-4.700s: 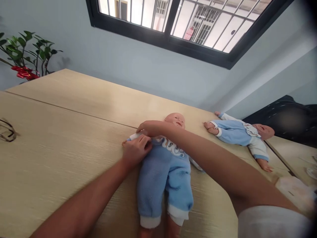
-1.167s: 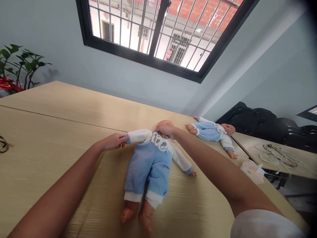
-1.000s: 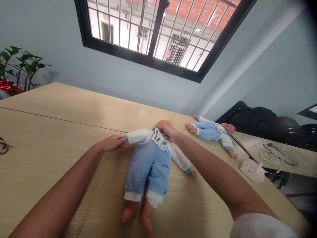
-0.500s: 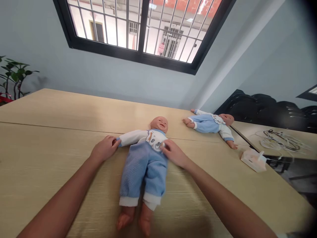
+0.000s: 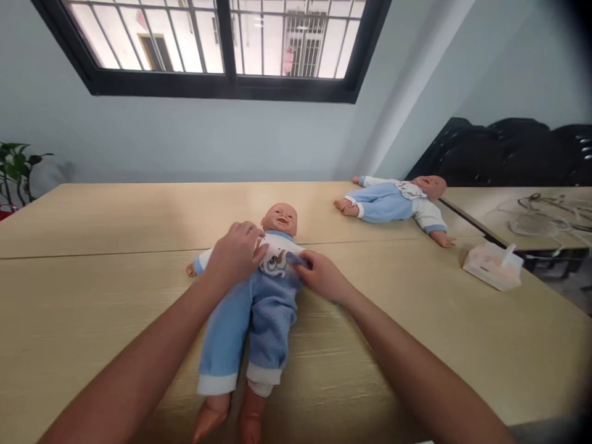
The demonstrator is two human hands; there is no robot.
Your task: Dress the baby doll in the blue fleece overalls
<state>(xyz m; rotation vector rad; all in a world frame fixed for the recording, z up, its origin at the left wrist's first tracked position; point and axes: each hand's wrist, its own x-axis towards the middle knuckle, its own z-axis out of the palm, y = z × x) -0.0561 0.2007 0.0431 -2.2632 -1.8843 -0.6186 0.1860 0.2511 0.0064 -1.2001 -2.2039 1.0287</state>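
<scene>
A baby doll [image 5: 274,308] in a white top with a printed face on the chest and light blue trousers lies on its back, feet toward me. Over the left side of its chest rests my left hand [image 5: 237,251], fingers apart and partly bent; whether it presses on the cloth is hard to see. My right hand [image 5: 324,275] is closed in a pinch on the blue cuff [image 5: 298,259] of a sleeve, drawn over the chest's right side. The doll's hand on that side is not visible. Its other arm stretches out to the left behind my left hand.
A second doll [image 5: 388,200] in similar clothes lies at the back right. A tissue box [image 5: 493,265] stands near the table's right edge. Coiled cables [image 5: 550,213] lie on another table [image 5: 485,206], with black chairs [image 5: 504,151] behind. At far left is a plant [image 5: 18,166].
My left hand has left the left sleeve cuff and moved right onto the chest. My right hand now grips a blue cuff at the chest's right side. The camera view has shifted.
</scene>
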